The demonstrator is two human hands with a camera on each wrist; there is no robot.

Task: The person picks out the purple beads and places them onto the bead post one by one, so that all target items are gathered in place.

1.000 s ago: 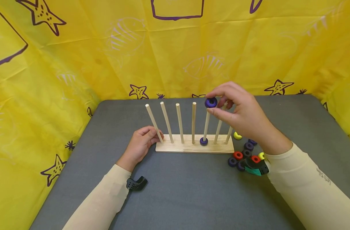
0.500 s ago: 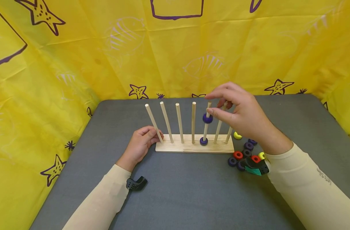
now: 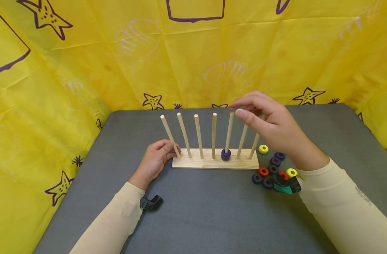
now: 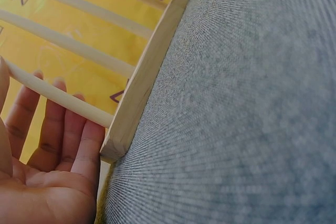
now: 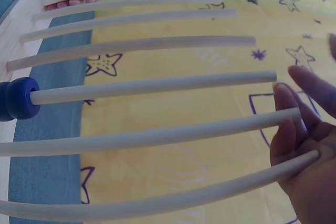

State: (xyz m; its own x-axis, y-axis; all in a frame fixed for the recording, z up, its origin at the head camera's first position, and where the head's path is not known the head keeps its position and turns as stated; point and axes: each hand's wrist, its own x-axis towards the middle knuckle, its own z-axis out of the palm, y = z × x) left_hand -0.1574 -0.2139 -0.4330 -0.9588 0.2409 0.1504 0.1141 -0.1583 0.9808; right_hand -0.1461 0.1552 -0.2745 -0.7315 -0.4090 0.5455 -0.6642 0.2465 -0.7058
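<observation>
Hovering empty and relaxed: right hand (image 3: 272,128), near the top of the fifth peg from left (image 3: 229,132). Left hand (image 3: 155,158) curled round the leftmost peg (image 3: 168,130). Two purple rings (image 3: 225,157) sit stacked at the fifth peg's foot; loose rings (image 3: 263,175) lie right of the wooden base (image 3: 203,164).

Stacked rings (image 3: 225,155) sat on the fifth peg (image 3: 229,131) from left! Loose rings (image 3: 278,163) lay right of the rack (image 3: 199,163).

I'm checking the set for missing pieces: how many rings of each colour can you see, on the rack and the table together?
Round purple rings: 6
Round yellow rings: 2
Round red rings: 2
Round black ring: 1
Total visible: 11
</observation>
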